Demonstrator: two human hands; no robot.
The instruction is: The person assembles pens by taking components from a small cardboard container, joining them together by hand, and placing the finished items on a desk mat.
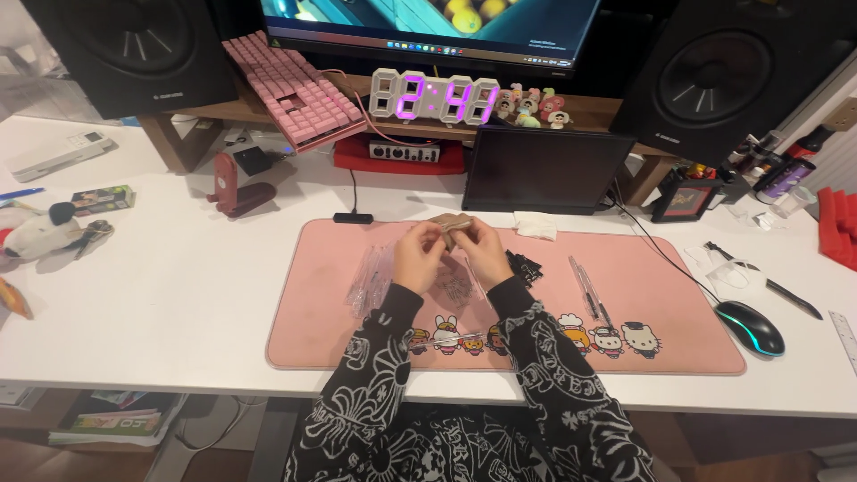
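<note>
Both my hands meet over the pink desk mat (pixel 339 330) and hold a small tan cardboard box (pixel 449 224) between them. My left hand (pixel 420 257) grips its left side and my right hand (pixel 485 252) grips its right side. Below the hands lies a clear plastic bag of small metal parts (pixel 453 287). More clear plastic bags (pixel 370 278) lie to the left of my left hand. Small black parts (pixel 522 266) sit just right of my right hand.
Two pens (pixel 589 290) lie on the mat's right half, a lit mouse (pixel 750 328) beyond its right edge. Behind stand a dark tablet (pixel 544 170), a digital clock (pixel 435 96), a pink keyboard (pixel 295 89), two black speakers (pixel 134 49) and a monitor.
</note>
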